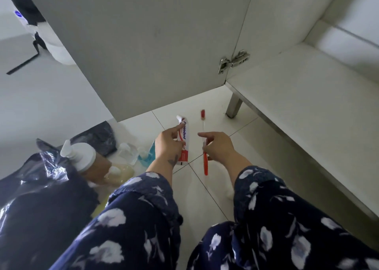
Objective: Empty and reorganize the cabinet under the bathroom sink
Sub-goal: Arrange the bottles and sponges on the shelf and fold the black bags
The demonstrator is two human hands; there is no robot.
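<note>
Head view shows the left hand [169, 144] gripping a soft, squishy toothpaste tube [183, 140] around its middle. The right hand [217, 146] pinches a light, stiff toothbrush [205, 146] mid-handle. Both are held above the floor tiles [205, 198], near the open cabinet door [143, 54].

Left hand [169, 144] gripping, forefinger aimed at one o'clock; right hand [217, 146] pinching, forefinger toward nine.
</note>
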